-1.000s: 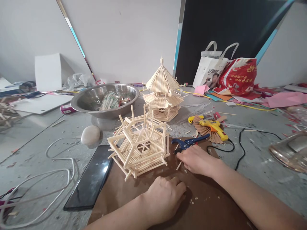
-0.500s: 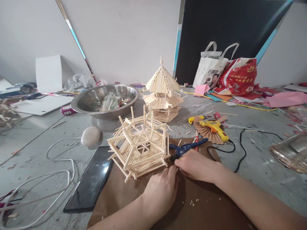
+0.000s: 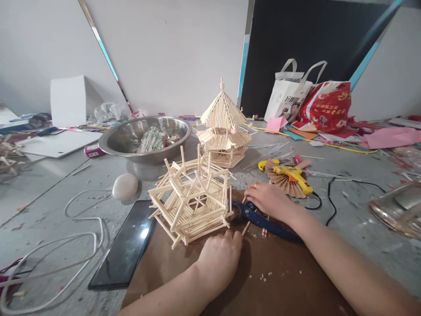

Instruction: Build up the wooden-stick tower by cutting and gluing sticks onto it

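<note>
My left hand [image 3: 223, 259] is closed low over the brown sheet [image 3: 279, 281], and a thin wooden stick [image 3: 245, 228] pokes out from its fingertips. My right hand [image 3: 271, 199] lies over the blue-handled cutter [image 3: 272, 227], fingers bent; another light stick end shows by its fingertips, and what they grip is hidden. Beside my left hand stands an open six-sided stick frame [image 3: 194, 202] with a slatted floor. Behind it is a stick pagoda model [image 3: 223, 118] with a pointed roof.
A steel basin [image 3: 112, 142] with wrapped sticks sits behind left, near a white round object [image 3: 125, 187] and a phone [image 3: 123, 245]. To the right are a yellow glue gun [image 3: 296, 177] with its black cord, a glass vessel [image 3: 397, 208] and bags [image 3: 325, 107].
My right hand has moved away from my left, forward and a little right. The cutter has swung round, its handle now pointing toward the near right. My left hand has barely moved.
</note>
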Available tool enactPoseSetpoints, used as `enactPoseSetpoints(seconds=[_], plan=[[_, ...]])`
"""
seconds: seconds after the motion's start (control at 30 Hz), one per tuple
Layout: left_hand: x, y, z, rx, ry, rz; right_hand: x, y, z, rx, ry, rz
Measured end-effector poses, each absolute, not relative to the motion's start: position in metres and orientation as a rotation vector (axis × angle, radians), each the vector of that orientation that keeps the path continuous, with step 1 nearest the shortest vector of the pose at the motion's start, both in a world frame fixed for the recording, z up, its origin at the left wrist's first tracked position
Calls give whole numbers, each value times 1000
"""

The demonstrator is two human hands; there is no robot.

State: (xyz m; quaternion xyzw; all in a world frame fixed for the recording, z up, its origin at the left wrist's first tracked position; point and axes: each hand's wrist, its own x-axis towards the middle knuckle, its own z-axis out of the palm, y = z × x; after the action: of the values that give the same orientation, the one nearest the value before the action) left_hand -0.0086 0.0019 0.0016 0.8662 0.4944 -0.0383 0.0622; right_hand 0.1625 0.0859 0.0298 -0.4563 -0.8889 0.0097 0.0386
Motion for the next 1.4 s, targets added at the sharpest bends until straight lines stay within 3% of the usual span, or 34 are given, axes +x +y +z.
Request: enactPoseSetpoints(seconds=[0.37,0.63,0.83,1.07,1.23,1.4], plan=[[-11,2,0,2625,1447,-85,165,124,33,-1426,-3005,161],[-9,-7,13,2590,1434,-131,194,105,58,-1602,-2735,73],[-9,-31,40,2734,1262,-99,169,72,87,-1048,-2494,311],[-32,-35,79,2891,1227,404,126,60,88,-944,-1966,566],[-47,-19,93,2726,1648,837,128,53,80,-879,-1595,932],[-49,-9,89,2740,1561,664,132,39,78,-792,-1613,1125]])
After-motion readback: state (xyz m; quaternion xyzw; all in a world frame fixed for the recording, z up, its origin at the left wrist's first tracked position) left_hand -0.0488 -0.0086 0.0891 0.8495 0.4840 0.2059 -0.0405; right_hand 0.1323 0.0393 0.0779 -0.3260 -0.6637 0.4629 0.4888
